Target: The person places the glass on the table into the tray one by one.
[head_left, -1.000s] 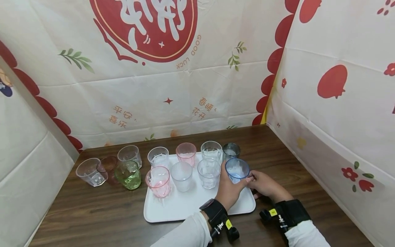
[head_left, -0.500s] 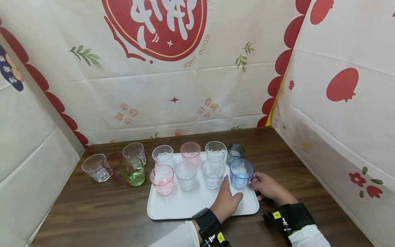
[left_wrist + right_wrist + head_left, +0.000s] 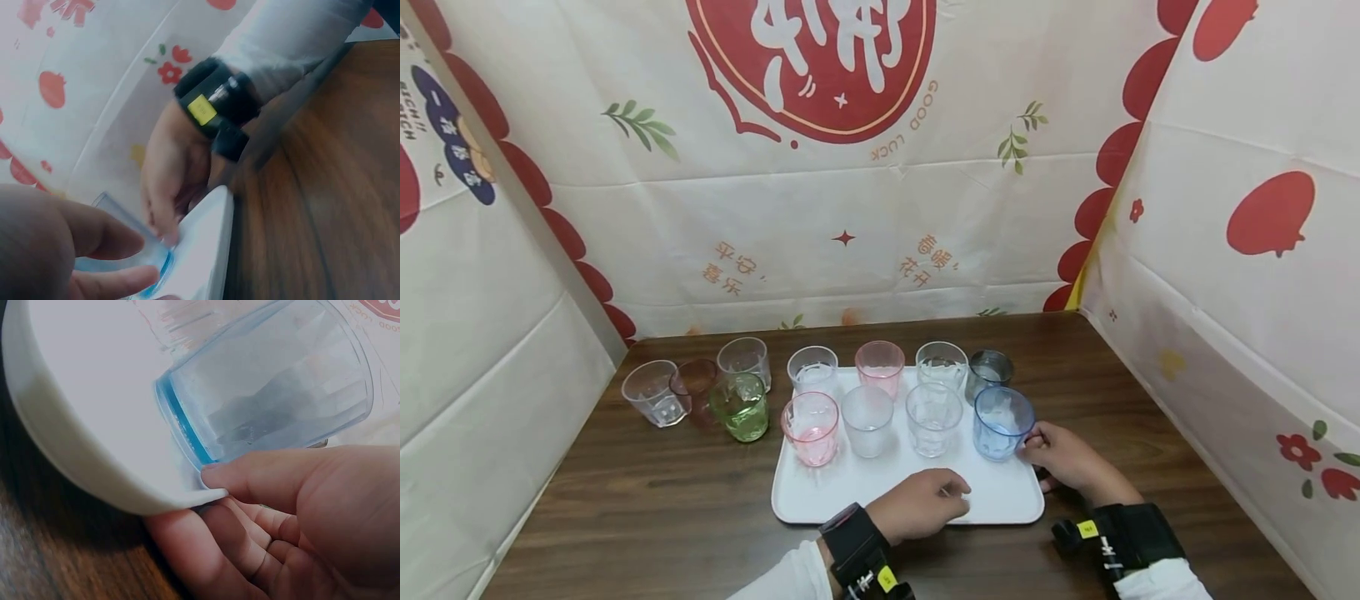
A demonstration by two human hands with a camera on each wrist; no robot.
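A white tray (image 3: pixel 850 492) on the wooden table bears several tumblers in two rows. At the right end of the front row stands a blue tumbler (image 3: pixel 1002 423), upright on the tray. My right hand (image 3: pixel 1071 461) pinches the tray's right rim beside it; in the right wrist view the thumb (image 3: pixel 262 478) lies on top of the rim, close to the blue tumbler's base, and fingers are underneath. Over the tray's front edge is my left hand (image 3: pixel 917 504), its fingers loosely curled around nothing. Nearest the front row's left end is a pink-rimmed tumbler (image 3: pixel 812 433).
Left of the tray, on the table (image 3: pixel 625 517), a green tumbler (image 3: pixel 743 412), a brown tumbler (image 3: pixel 698 392) and clear tumblers (image 3: pixel 658 396) stand close together. A dark grey tumbler (image 3: pixel 988 375) is behind the blue one. Printed cloth walls (image 3: pixel 850 200) bound the table's back and sides.
My left hand has let go of the blue tumbler and drawn back left to the tray's front edge. My right hand stays at the tray's right side. The head view has shifted.
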